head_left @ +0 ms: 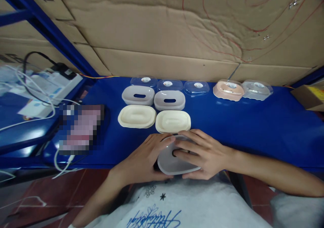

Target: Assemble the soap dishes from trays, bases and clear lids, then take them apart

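Note:
Close to my body, at the table's front edge, both hands are on a grey oval plastic dish (168, 162) with a slot in its bottom. My left hand (141, 160) grips its left side, thumb over the rim. Across its right part lies my right hand (205, 153), fingers reaching into the dish near the slot. Just beyond are two cream oval trays, a left one (137, 116) and a right one (173, 121). Behind those sit two more grey slotted dishes, one left (138, 95) and one right (169, 100).
Clear lids (170, 85) with round stickers line the back of the blue table (253, 130). A pink lidded box (228, 90) and a grey lidded box (257, 90) stand back right. At left lie a blurred-out phone (82, 130), cables and a power strip (60, 87). Cardboard (152, 25) walls the back.

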Action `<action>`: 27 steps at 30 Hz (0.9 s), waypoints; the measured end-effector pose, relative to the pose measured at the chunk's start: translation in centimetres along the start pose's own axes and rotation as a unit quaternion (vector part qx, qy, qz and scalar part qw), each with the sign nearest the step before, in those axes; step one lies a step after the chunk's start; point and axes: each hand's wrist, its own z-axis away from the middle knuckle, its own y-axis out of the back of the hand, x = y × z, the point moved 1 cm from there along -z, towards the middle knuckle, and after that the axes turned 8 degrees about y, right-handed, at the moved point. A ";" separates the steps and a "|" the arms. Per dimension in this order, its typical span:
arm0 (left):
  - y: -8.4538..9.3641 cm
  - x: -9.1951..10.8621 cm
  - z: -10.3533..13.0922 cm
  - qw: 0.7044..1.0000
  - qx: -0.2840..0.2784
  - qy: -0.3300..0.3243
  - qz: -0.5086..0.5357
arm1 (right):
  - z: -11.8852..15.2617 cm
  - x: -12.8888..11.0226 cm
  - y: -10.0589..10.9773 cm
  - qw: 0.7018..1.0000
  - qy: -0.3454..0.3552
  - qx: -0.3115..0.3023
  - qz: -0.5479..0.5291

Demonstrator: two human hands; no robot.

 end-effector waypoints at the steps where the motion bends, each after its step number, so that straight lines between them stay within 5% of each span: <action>1: 0.0 0.0 0.0 1.000 0.002 0.002 0.001 | 0.0 -0.1 0.0 1.000 0.000 0.004 0.003; 9: -0.5 -0.3 0.3 0.999 0.035 0.010 0.003 | 0.4 2.1 2.0 1.000 -0.029 0.007 0.010; 15: 0.2 0.1 0.0 0.998 -0.044 0.054 0.003 | 4.5 10.5 5.9 0.952 -0.296 -0.070 0.027; 18: 0.5 0.4 -0.2 0.998 -0.048 0.047 0.003 | 7.1 13.3 6.3 0.929 -0.351 -0.119 -0.008; 27: 0.9 1.3 -0.7 0.996 -0.073 0.019 -0.037 | 6.8 12.8 4.0 0.929 -0.328 -0.165 -0.045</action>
